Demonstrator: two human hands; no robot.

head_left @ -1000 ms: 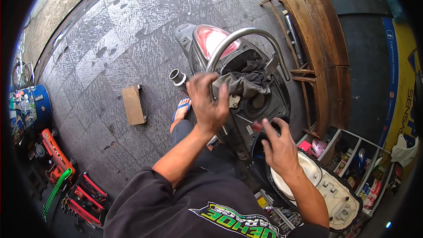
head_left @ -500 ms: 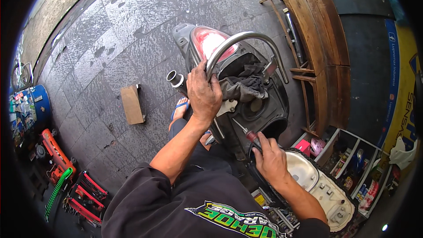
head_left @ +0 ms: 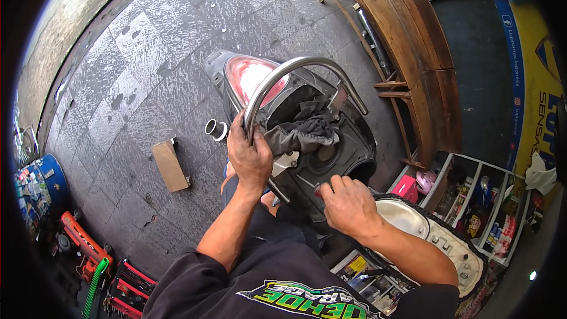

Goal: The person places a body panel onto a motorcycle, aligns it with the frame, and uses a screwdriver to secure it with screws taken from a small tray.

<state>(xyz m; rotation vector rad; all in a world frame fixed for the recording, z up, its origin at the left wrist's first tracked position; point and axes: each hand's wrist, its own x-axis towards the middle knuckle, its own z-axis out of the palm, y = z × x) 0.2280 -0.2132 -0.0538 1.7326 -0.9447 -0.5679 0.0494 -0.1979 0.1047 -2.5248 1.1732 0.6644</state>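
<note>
My left hand (head_left: pixel 250 156) is wrapped round one arm of a curved, shiny metal grab rail (head_left: pixel 307 62), which arches over the rear of a motor scooter. Under the arch lie the red-and-clear tail light (head_left: pixel 255 77) and a dark rag (head_left: pixel 304 134) bunched on the black body. My right hand (head_left: pixel 351 208) is closed in a fist round a screwdriver (head_left: pixel 319 190) with a reddish handle. Its thin shaft points left toward a pale metal bracket (head_left: pixel 286 162); whether the tip touches anything I cannot tell. Most of the handle is hidden by my fingers.
An upturned scooter seat (head_left: pixel 455 248) with a white underside lies right of my right forearm. Beyond it stands a grey compartment rack (head_left: pixel 452 183) of bottles and parts. A wooden bench (head_left: pixel 407 35) is at far right. A cardboard box (head_left: pixel 171 166) and an orange jack (head_left: pixel 85 245) sit left.
The whole view has shifted, with the scooter now lower and further left. My right hand has turned, its fingers curling more fully over the screwdriver handle. The left hand keeps its hold on the rail.
</note>
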